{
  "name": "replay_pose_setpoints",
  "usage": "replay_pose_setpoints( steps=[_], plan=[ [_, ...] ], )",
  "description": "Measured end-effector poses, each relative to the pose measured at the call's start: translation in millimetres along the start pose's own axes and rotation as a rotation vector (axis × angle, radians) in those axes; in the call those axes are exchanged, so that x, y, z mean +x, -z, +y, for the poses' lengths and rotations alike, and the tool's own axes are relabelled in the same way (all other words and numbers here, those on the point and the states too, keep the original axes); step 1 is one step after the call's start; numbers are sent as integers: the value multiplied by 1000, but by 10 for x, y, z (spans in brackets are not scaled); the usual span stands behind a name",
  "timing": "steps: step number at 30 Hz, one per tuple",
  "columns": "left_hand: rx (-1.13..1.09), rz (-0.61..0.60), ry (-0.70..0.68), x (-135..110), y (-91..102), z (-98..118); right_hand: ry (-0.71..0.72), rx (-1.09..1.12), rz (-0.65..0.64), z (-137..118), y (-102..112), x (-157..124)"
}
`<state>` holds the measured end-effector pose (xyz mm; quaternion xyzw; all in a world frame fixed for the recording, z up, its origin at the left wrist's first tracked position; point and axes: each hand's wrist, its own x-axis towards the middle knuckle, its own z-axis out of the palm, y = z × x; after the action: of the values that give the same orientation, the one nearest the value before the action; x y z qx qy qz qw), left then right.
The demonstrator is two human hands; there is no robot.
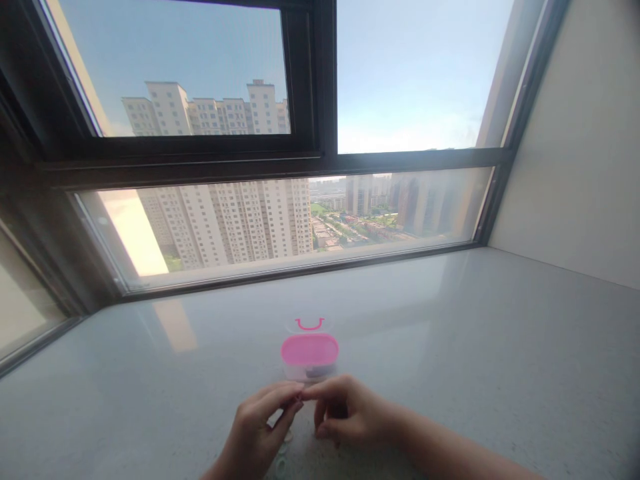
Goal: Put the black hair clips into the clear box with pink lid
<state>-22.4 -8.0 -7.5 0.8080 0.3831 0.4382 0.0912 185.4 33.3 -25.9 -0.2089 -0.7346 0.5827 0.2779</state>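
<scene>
My left hand (pixel 263 423) is closed in a pinch, thumb and fingers meeting at the tips. Whatever sits between them is too small to make out. From the other side, my right hand (pixel 353 413) reaches in with its index finger stretched out, the tip touching the left fingertips. Its remaining fingers are curled, and the thumb is apart from the index finger. Just beyond both hands stands a small oval box (pixel 309 350) with a pink rim and clear sides; something dark shows low inside it. Small pale discs (pixel 281 463) lie beneath my left hand, partly hidden.
A clear lid with a pink handle (pixel 310 325) lies behind the box. The pale speckled sill (pixel 475 347) runs back to a dark-framed window (pixel 320 267). On the right, a white wall (pixel 580 167) borders the surface. Tall buildings show outside.
</scene>
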Motion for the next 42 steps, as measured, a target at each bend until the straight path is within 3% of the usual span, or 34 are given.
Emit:
replay_pose_setpoints(
  steps=[8, 20, 25, 28, 35, 38, 42],
  plan=[
    [-86, -32, 31, 5, 8, 70, -23, -20, -55, -59, -12, -34],
    [-65, 14, 76, 42, 60, 93, -67, 252, -37, -14, 46, -1],
    [-19, 144, 289, 74, 172, -51, -163, 252, -51, -59, 65, 18],
    [-14, 161, 401, 149, 268, -110, -154, 232, -73, -33, 62, 32],
    [87, 28, 380, 477, 407, -137, -147, 222, -80, -73, 63, 32],
    [146, -68, 248, 641, 402, -130, -146, 211, -87, -82, 65, 31],
    [186, -313, 78, 835, 362, -92, -125, 165, -96, -57, 67, 33]
  ],
)
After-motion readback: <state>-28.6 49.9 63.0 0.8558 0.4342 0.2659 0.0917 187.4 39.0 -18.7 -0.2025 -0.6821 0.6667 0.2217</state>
